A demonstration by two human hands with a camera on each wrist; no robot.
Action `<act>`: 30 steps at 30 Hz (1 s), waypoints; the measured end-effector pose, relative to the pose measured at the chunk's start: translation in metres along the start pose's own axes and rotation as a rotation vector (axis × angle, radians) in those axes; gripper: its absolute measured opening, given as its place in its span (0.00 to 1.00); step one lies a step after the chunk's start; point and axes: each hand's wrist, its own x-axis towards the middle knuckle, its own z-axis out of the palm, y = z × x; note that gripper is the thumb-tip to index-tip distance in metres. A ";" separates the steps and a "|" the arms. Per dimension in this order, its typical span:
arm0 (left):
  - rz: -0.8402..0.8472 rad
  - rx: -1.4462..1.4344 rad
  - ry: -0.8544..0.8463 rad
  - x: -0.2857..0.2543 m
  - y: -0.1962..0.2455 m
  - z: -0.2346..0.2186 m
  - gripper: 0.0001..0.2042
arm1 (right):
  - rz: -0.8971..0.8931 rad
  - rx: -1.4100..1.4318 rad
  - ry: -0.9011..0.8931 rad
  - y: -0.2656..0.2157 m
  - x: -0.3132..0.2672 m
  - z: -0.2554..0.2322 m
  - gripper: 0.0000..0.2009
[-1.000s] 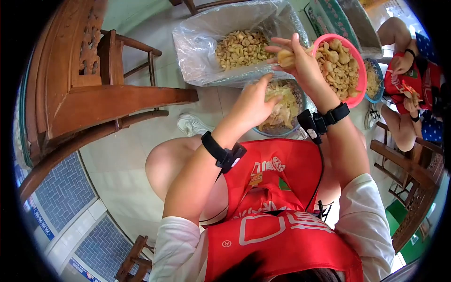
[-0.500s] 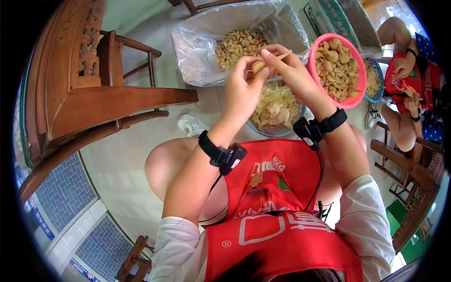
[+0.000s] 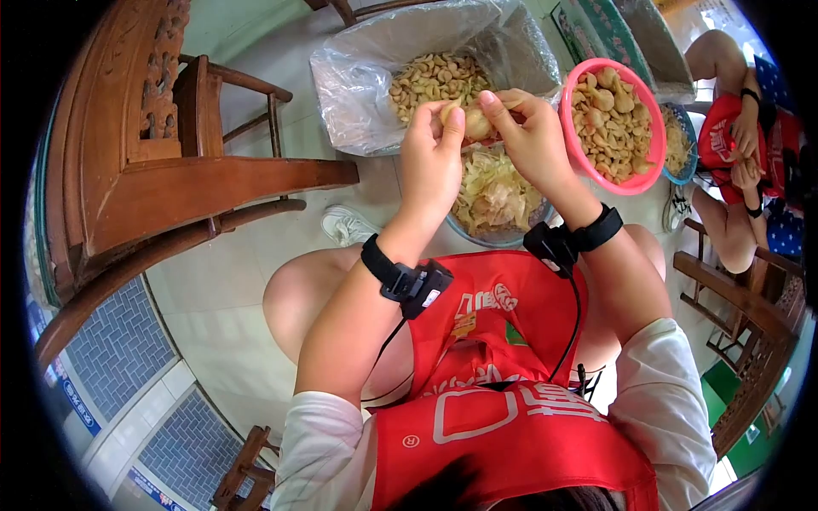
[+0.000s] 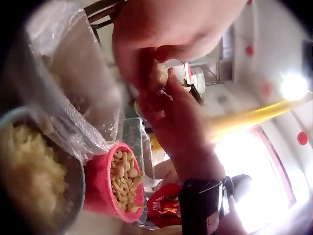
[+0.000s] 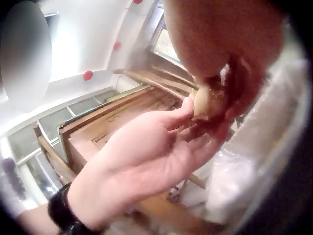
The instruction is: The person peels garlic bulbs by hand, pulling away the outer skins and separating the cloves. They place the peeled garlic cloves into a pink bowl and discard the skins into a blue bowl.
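Between both hands is a pale garlic bulb (image 3: pixel 478 124), held above the peel basin and the near edge of the plastic-lined box. My left hand (image 3: pixel 432 162) pinches its left side between thumb and fingers, at a yellowish clove (image 5: pixel 201 104). My right hand (image 3: pixel 538 140) grips the other side, thumb on top and fingers curled behind. Papery garlic skins (image 3: pixel 498 196) fill a bluish basin (image 3: pixel 456 228) below the hands. In the box (image 3: pixel 362 128) behind lie many loose cloves (image 3: pixel 439 81). A pink tub (image 3: pixel 654 162) of garlic bulbs and cloves stands to the right.
Carved wooden furniture (image 3: pixel 230 192) stands at left and a wooden chair (image 3: pixel 741 298) at right. A green carton (image 3: pixel 601 38) is behind the tub. Another person (image 3: pixel 745 145) sits at far right beside a blue basin (image 3: pixel 684 175). A white shoe (image 3: pixel 348 225) is on the floor.
The right hand had its fingers spread one second ago with garlic at the palm. Both hands then came together, and now both hold the garlic bulb, thumbs slightly apart.
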 end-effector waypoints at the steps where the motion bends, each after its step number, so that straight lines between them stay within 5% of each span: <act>1: 0.000 0.000 0.001 0.001 -0.003 -0.001 0.13 | -0.021 -0.004 0.019 0.001 -0.001 0.000 0.16; 14: 0.087 -0.271 0.096 0.000 0.002 0.001 0.14 | 0.031 0.342 0.068 -0.005 -0.006 0.016 0.18; 16: 0.069 -0.309 0.096 0.003 0.001 -0.003 0.14 | 0.178 0.410 0.205 -0.004 -0.006 0.012 0.20; 18: -0.008 -0.505 0.249 0.014 0.000 -0.017 0.13 | 0.149 0.529 0.327 0.003 0.003 -0.003 0.19; 20: 0.000 -0.463 0.230 0.016 0.004 -0.021 0.13 | 0.198 0.511 0.324 0.004 0.008 -0.012 0.19; 23: -0.128 -0.416 0.071 0.010 0.006 -0.018 0.10 | 0.354 0.583 0.239 0.006 0.009 -0.010 0.18; 28: -0.167 -0.297 -0.084 0.004 0.003 -0.011 0.11 | 0.365 0.497 -0.003 0.012 0.006 -0.006 0.16; 30: -0.125 -0.122 -0.132 0.004 0.000 -0.009 0.13 | 0.241 0.141 -0.126 -0.011 -0.001 0.000 0.16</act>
